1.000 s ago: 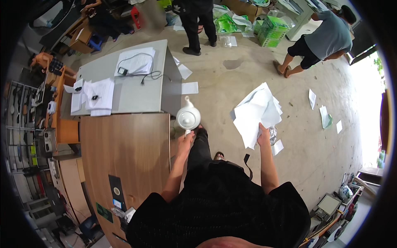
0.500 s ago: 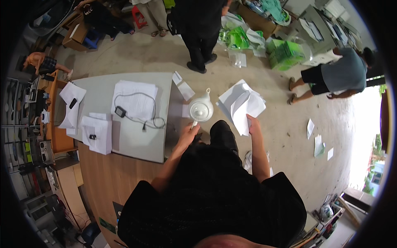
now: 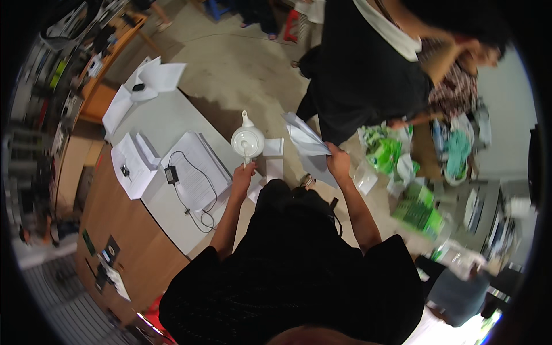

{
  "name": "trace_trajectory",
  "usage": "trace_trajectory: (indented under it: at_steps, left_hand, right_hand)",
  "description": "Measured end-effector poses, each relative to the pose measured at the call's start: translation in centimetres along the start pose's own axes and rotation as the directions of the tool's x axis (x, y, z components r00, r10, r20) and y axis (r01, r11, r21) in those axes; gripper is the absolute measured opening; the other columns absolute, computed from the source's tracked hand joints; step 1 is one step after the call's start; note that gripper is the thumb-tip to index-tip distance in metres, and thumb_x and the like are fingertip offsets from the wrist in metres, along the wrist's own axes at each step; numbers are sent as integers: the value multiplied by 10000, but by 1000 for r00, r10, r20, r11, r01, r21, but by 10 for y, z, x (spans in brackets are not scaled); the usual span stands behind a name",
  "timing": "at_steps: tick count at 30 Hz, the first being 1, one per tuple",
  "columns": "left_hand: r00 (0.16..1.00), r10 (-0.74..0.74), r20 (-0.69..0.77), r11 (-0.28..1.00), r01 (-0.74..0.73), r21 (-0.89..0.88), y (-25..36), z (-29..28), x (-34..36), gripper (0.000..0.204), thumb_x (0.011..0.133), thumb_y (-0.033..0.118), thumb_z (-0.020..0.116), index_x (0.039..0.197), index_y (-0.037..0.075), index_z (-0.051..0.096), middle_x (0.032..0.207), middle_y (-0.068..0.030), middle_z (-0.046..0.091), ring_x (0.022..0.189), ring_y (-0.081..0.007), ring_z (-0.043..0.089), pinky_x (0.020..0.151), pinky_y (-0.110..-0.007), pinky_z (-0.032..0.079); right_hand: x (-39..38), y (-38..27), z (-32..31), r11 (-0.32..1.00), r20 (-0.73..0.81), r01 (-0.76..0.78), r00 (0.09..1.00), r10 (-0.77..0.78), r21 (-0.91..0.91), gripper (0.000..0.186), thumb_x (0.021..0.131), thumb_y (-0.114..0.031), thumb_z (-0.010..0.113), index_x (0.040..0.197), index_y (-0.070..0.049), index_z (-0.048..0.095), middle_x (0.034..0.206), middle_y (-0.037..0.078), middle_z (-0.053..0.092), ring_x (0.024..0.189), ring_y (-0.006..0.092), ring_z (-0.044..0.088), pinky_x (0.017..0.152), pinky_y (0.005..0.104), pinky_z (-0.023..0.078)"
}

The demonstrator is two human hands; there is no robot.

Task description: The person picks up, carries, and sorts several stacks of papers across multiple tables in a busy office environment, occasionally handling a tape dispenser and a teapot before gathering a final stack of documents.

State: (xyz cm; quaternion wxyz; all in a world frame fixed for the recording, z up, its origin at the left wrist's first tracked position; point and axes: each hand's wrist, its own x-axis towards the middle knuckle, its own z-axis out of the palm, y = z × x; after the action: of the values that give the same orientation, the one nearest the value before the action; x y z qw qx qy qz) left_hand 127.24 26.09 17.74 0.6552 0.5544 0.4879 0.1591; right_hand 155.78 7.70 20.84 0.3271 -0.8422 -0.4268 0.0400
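A white teapot (image 3: 248, 141) hangs in front of me just off the table's right edge, its spout pointing away and its lid on top. My left hand (image 3: 244, 174) is closed round its handle. My right hand (image 3: 338, 161) grips several white paper sheets (image 3: 306, 137) at their right edge, and they bend away to the left. The two hands are apart, with pale sheets (image 3: 274, 146) showing lower down between them.
At left stands a grey-topped table (image 3: 172, 215) with a paper stack (image 3: 198, 178), a black power adapter (image 3: 171, 175) and its cord. A person in black (image 3: 368, 80) stands close ahead on the right. Green packages (image 3: 422, 210) and plastic bags (image 3: 384, 152) lie beyond my right hand.
The view has turned to the right, so the table now slants. The person in black appears much closer, leaning over. Both hands keep hold of the teapot and the papers, which fan out less.
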Motion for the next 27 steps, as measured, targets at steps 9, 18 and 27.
trace_trajectory:
  at_steps: [9,18,27]
  left_hand:
    - [976,-60,-208,971,9,-238,69,38,133,376,883,315,539,1002,-27,641,945,-90,658,881,-154,611,756,-286,469]
    - [973,-117,-199,968,67,-242,122,-9,293,370,893,302,516,952,-36,657,932,-97,667,881,-158,613,753,-285,464]
    - [959,-113,-261,971,51,-232,223,-124,460,331,854,290,547,672,13,554,601,9,493,577,-93,454,537,-286,360]
  right_hand:
    - [180,3,43,962,294,228,939,-178,-148,366,738,-14,507,1080,-116,589,909,147,649,757,371,625,659,459,513]
    - [337,-4,148,966,250,-91,956,152,-242,214,797,-78,560,998,-106,627,787,218,628,780,434,598,665,499,478]
    - [499,29,232,938,73,-337,937,342,-80,384,737,-70,633,1098,42,567,1048,250,625,999,401,582,850,413,452]
